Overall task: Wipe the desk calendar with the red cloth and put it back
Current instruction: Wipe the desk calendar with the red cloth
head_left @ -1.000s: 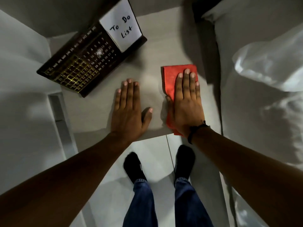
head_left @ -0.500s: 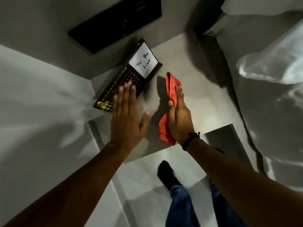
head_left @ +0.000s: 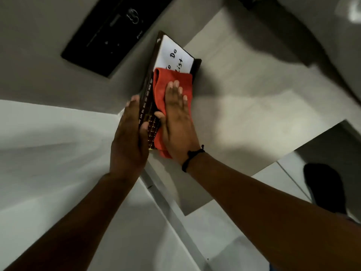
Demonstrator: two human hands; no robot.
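Observation:
The dark desk calendar (head_left: 146, 98) with a white "To Do List" card (head_left: 172, 55) stands tilted near the back left corner of the small grey table (head_left: 254, 98). My left hand (head_left: 130, 141) grips the calendar's left edge, thumb on its front. My right hand (head_left: 175, 118) lies flat on the red cloth (head_left: 166, 83), pressing it against the calendar's face. The cloth covers the middle of the calendar and the card's lower edge.
A black wall panel (head_left: 109, 34) is mounted on the grey wall behind the calendar. White surfaces lie left and below the table. A foot in a dark sock (head_left: 324, 188) stands on the tiled floor at right.
Both hands left the tabletop and moved up to the calendar. The left hand took hold of its edge; the right hand brought the red cloth onto its face.

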